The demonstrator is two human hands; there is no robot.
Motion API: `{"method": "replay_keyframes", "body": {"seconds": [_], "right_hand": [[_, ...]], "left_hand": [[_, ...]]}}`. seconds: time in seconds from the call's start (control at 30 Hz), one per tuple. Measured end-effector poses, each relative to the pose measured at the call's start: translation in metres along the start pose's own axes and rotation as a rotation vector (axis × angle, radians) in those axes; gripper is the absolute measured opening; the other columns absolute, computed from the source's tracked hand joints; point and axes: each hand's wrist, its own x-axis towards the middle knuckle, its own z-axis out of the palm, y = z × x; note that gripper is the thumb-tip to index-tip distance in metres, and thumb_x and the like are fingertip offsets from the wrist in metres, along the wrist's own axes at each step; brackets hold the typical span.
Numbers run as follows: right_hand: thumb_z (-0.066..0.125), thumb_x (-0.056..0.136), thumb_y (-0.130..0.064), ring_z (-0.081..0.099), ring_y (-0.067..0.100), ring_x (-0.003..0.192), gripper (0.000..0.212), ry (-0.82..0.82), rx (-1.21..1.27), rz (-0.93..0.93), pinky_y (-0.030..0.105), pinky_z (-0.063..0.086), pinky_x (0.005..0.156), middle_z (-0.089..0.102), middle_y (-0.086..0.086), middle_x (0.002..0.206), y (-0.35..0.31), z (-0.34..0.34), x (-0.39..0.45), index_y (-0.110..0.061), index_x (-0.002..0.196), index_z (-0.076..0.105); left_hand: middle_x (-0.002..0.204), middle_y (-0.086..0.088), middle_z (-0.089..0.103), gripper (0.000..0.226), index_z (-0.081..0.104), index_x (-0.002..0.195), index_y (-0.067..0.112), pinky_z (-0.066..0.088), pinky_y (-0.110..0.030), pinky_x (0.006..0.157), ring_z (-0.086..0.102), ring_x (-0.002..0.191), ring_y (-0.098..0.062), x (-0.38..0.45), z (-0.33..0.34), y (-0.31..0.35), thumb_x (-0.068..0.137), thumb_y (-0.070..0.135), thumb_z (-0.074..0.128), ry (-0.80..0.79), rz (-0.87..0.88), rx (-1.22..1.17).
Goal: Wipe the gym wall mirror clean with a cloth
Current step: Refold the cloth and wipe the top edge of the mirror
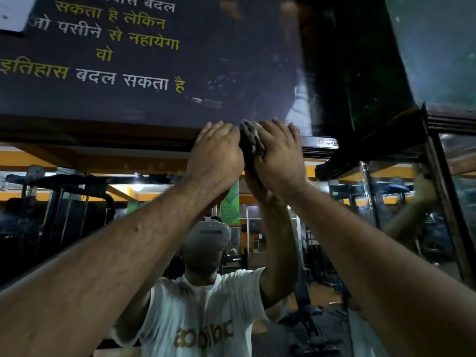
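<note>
The wall mirror (128, 202) fills the lower part of the view and reflects a person in a white shirt and gym machines. Both arms reach up to its dark top frame (154, 140). My left hand (216, 153) lies flat on the frame with its fingers extended. My right hand (280, 155) presses a crumpled grey cloth (251, 136) against the frame; the cloth shows between the two hands and most of it is hidden under the right palm.
A dark banner (116, 55) with yellow and white lettering hangs directly above the frame. A second mirror panel (458, 202) in a dark frame meets this one at a corner on the right, beside a dark column (327, 73).
</note>
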Motion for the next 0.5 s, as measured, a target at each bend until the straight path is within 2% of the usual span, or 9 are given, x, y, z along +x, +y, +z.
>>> {"method": "replay_keyframes", "body": {"seconds": [0.1, 0.2, 0.23, 0.37, 0.43, 0.5], "right_hand": [[0.041, 0.092, -0.038, 0.047, 0.032, 0.141, 0.059, -0.014, -0.001, -0.004, 0.045, 0.022, 0.123, 0.063, 0.008, 0.141, 0.031, -0.016, -0.001, -0.016, 0.143, 0.061], [0.042, 0.090, -0.042, 0.055, 0.034, 0.128, 0.053, 0.052, -0.033, 0.212, 0.050, 0.027, 0.121, 0.068, 0.011, 0.126, 0.048, -0.026, 0.004, -0.014, 0.126, 0.069], [0.040, 0.089, -0.043, 0.054, 0.033, 0.128, 0.054, 0.053, -0.042, 0.215, 0.051, 0.027, 0.120, 0.068, 0.010, 0.125, 0.045, -0.022, 0.005, -0.015, 0.125, 0.070], [0.040, 0.088, -0.040, 0.049, 0.028, 0.139, 0.060, 0.008, 0.002, 0.035, 0.046, 0.018, 0.124, 0.066, 0.004, 0.135, 0.049, -0.016, -0.005, -0.019, 0.137, 0.065], [0.034, 0.083, -0.048, 0.049, 0.030, 0.139, 0.067, 0.081, -0.014, 0.162, 0.047, 0.019, 0.124, 0.066, 0.007, 0.135, 0.068, -0.027, -0.004, -0.017, 0.133, 0.068], [0.035, 0.083, -0.047, 0.043, 0.029, 0.144, 0.065, 0.115, -0.027, 0.337, 0.046, 0.017, 0.125, 0.063, 0.008, 0.139, 0.076, -0.033, -0.004, -0.017, 0.130, 0.069]], "left_hand": [[0.154, -0.011, 0.045, 0.047, 0.045, 0.149, 0.005, 0.011, -0.037, 0.127, 0.033, 0.147, -0.024, 0.002, 0.006, 0.009, 0.104, 0.017, 0.040, 0.004, 0.025, -0.004], [0.156, -0.010, 0.043, 0.048, 0.043, 0.150, 0.006, 0.011, -0.037, 0.127, 0.031, 0.149, -0.023, 0.005, 0.014, 0.016, 0.104, 0.018, 0.039, 0.002, 0.040, -0.006], [0.156, -0.011, 0.043, 0.049, 0.043, 0.150, 0.006, 0.011, -0.037, 0.127, 0.031, 0.149, -0.023, 0.007, 0.016, 0.021, 0.104, 0.019, 0.039, 0.001, 0.048, -0.002], [0.156, -0.011, 0.043, 0.050, 0.041, 0.151, 0.005, 0.009, -0.036, 0.126, 0.031, 0.149, -0.024, 0.011, 0.027, 0.042, 0.103, 0.019, 0.039, 0.003, 0.075, 0.003], [0.158, -0.010, 0.040, 0.050, 0.038, 0.152, 0.007, 0.010, -0.036, 0.126, 0.029, 0.150, -0.023, 0.011, 0.033, 0.047, 0.104, 0.020, 0.037, 0.007, 0.095, 0.020], [0.159, -0.010, 0.038, 0.051, 0.036, 0.153, 0.008, 0.010, -0.037, 0.126, 0.028, 0.150, -0.023, 0.011, 0.038, 0.053, 0.104, 0.020, 0.037, 0.009, 0.110, 0.043]]}}
